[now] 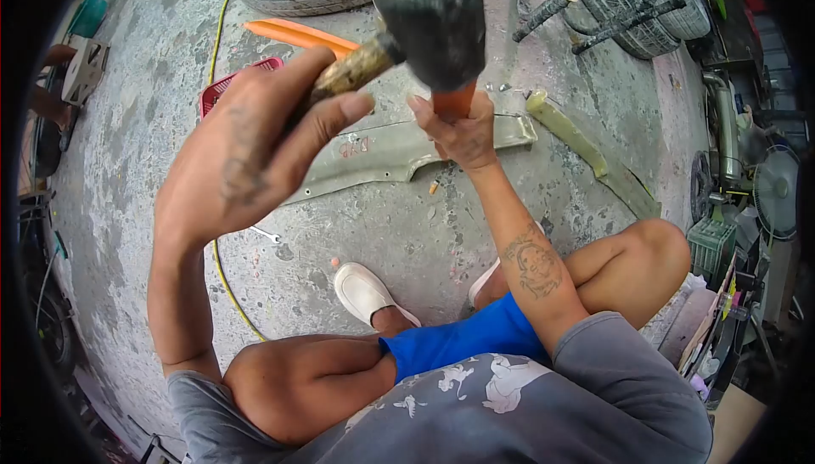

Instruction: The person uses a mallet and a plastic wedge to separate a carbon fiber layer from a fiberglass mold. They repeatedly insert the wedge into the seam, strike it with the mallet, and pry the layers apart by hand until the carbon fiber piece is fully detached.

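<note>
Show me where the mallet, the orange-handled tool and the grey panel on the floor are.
mallet [431, 18]: head view, on its black head.
orange-handled tool [452, 101]: head view, on its handle.
grey panel [386, 154]: head view, on its flat middle.

Grey printed T-shirt [509, 396], blue shorts [463, 341], white shoes [361, 290], and a portrait tattoo [535, 264] on the right forearm.

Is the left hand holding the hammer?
Yes, the left hand grips the wooden handle of the black-headed hammer, raised above the floor.
</note>
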### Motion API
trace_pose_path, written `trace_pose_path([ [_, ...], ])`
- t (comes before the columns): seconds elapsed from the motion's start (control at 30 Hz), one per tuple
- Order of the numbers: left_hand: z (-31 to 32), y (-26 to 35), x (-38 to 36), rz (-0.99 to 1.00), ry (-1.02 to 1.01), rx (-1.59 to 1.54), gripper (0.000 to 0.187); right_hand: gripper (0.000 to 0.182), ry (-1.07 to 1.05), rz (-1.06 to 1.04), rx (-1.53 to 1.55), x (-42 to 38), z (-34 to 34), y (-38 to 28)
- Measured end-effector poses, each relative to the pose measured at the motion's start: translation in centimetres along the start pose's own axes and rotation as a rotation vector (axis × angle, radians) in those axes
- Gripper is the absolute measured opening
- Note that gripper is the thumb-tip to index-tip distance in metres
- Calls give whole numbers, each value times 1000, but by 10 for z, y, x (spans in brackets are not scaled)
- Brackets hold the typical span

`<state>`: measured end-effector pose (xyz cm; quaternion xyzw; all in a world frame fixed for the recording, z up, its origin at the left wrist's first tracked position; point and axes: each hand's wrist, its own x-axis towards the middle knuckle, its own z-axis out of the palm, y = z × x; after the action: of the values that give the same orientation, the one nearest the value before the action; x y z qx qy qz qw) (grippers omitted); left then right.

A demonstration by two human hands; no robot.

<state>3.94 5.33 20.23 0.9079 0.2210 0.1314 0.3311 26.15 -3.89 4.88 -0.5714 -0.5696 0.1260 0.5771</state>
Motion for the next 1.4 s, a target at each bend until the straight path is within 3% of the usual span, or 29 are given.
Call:
trace_pose_path([
  [0.1,-6,17,-7,-179,183,-230,39,34,17,90,43,-4,-1,1],
  [0.13,-5,14,-9,-126,297,-263,45,34,7,80,61,-4,0,0],
  [0.17,-13,17,-8,-138,252,-326,50,35,-7,67,80,-2,0,-1],
  [0.23,-12,15,-10,-207,376,-305,50,31,-18,-15,63,2,4,-2],
  [0.33,-22,22,2,-324,316,-344,45,18,-167,56,144,2,7,5],
  [0.4,-27,29,15,-424,302,-363,41,18,-202,47,217,1,10,10],
  [0.43,-29,35,21,-432,283,-347,38,18,-217,-36,113,-1,10,15],
  [0.63,-34,77,30,-232,438,-436,31,24,-520,242,223,1,-18,7],
  [0.73,-41,104,17,-784,180,-322,31,24,-615,362,449,10,-30,-2],
  [0.8,-35,112,-2,-760,196,-250,30,27,-646,445,468,16,-44,1],
  [0.87,-35,148,-12,-788,304,-335,34,28,-753,355,275,9,-48,29],
  [0.9,-26,162,-19,-715,449,-410,40,36,-645,-41,85,2,-49,45],
  [1.0,-20,207,-44,-1001,449,-466,39,47,-696,-75,36,-2,-50,53],
  [1.1,7,242,-61,-1085,473,-427,38,32,-494,-251,30,-4,-54,39],
  [1.17,29,281,-49,-1036,632,-507,39,12,-561,160,460,1,-56,25],
  [1.2,46,292,-52,-941,702,-494,45,6,-497,73,504,-1,-55,25],
  [1.23,59,308,-50,-972,761,-595,48,6,-503,69,518,1,-56,29],
  [1.3,88,309,-51,-726,662,-17,42,7,-640,30,325,-6,-55,31],
  [1.37,105,339,-19,-1116,835,-707,32,13,-655,49,411,-6,-52,24],
  [1.4,119,339,-10,-1187,928,-851,24,9,-593,3,462,-7,-49,27],
])
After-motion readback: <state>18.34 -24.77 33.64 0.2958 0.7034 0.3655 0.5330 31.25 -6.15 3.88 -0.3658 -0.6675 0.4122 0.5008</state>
